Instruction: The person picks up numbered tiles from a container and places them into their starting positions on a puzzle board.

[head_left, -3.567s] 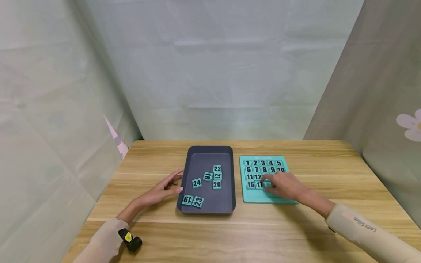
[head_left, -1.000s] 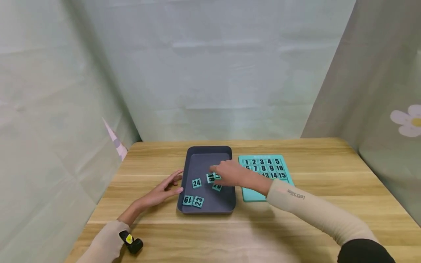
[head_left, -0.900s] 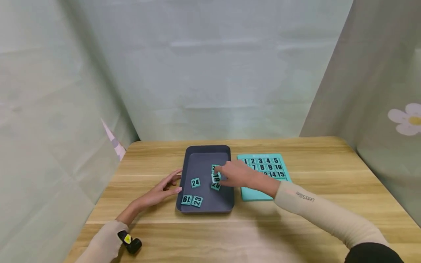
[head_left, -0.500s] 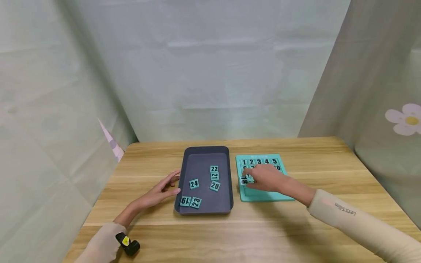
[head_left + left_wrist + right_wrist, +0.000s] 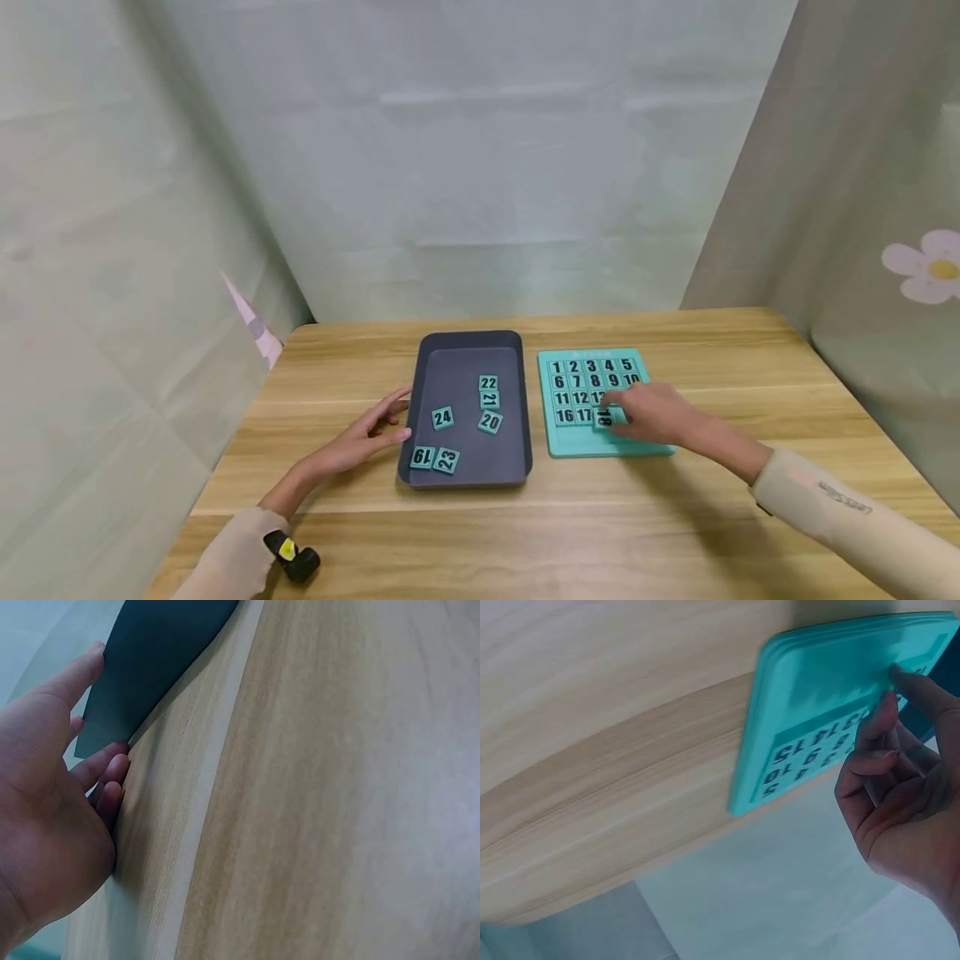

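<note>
My right hand (image 5: 651, 413) pinches the number tile 18 (image 5: 603, 418), which lies turned sideways beside tile 17 (image 5: 583, 415) on the turquoise number board (image 5: 611, 448). In the right wrist view, my right hand (image 5: 911, 780) hides most of that tile, with thumb and index finger on the board (image 5: 817, 675). My left hand (image 5: 371, 429) touches the left side of the dark tray (image 5: 480, 475) with thumb and fingers loosely extended. The left wrist view shows my left hand (image 5: 52, 787) against the outer wall of the tray (image 5: 157, 660).
Inside the tray are tiles 22 (image 5: 488, 382), 21 (image 5: 489, 400), 20 (image 5: 490, 422), 24 (image 5: 442, 417), 19 (image 5: 422, 457) and 23 (image 5: 446, 461). Wooden tabletop (image 5: 480, 542) surrounds tray and board. Cloth curtains (image 5: 510, 167) stand behind and at both sides.
My right hand has picked tile 18 out of the tray and carried it right onto the board, beside 17. Tile 20 now sits tilted. My left hand stays at the tray.
</note>
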The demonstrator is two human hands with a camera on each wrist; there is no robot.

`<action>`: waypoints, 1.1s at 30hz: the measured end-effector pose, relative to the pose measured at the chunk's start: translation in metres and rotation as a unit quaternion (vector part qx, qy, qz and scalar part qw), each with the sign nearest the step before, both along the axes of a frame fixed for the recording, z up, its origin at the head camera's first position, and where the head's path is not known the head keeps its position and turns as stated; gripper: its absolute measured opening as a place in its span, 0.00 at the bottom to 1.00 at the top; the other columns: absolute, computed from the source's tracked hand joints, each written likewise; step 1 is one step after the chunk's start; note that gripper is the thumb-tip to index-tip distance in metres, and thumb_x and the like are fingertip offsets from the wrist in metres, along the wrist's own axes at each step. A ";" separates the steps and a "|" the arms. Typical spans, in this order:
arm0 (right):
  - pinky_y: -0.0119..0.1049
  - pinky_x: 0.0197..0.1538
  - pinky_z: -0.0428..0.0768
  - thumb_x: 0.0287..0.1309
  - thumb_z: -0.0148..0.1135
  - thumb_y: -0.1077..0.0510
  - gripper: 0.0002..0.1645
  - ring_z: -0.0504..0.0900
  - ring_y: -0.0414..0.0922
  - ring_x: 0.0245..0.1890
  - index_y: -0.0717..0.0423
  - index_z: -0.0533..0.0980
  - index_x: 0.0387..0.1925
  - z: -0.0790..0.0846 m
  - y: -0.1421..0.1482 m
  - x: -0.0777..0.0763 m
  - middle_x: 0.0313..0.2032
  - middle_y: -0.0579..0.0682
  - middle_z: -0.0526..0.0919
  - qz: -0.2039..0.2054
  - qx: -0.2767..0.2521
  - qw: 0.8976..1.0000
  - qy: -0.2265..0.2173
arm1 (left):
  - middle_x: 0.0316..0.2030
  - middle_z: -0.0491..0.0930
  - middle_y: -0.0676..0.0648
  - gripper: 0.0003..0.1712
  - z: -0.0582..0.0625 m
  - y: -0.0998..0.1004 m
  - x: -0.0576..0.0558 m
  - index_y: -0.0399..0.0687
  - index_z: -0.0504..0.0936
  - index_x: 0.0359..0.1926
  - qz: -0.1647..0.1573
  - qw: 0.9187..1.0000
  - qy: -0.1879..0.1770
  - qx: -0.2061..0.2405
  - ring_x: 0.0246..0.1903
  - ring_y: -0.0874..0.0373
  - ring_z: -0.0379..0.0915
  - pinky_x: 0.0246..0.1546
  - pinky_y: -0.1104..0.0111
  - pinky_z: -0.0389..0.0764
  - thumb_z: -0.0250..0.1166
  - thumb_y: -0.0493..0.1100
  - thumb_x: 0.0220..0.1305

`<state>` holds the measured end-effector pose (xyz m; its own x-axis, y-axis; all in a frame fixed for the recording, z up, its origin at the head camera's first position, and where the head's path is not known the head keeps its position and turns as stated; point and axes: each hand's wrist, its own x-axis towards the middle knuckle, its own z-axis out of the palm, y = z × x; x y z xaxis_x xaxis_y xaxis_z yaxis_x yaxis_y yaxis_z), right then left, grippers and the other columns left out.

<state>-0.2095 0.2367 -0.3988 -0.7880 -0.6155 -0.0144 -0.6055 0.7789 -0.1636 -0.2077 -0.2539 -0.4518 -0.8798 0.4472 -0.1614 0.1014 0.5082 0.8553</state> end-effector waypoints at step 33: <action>0.36 0.20 0.65 0.54 0.74 0.38 0.23 0.67 0.38 0.20 0.49 0.81 0.41 -0.013 0.000 0.007 0.18 0.41 0.72 -0.097 0.013 0.995 -0.013 | 0.76 0.61 0.37 0.39 0.000 0.000 0.000 0.63 0.50 0.81 -0.004 1.000 -0.001 0.008 0.64 0.44 0.58 0.61 0.53 0.62 0.58 0.51 0.77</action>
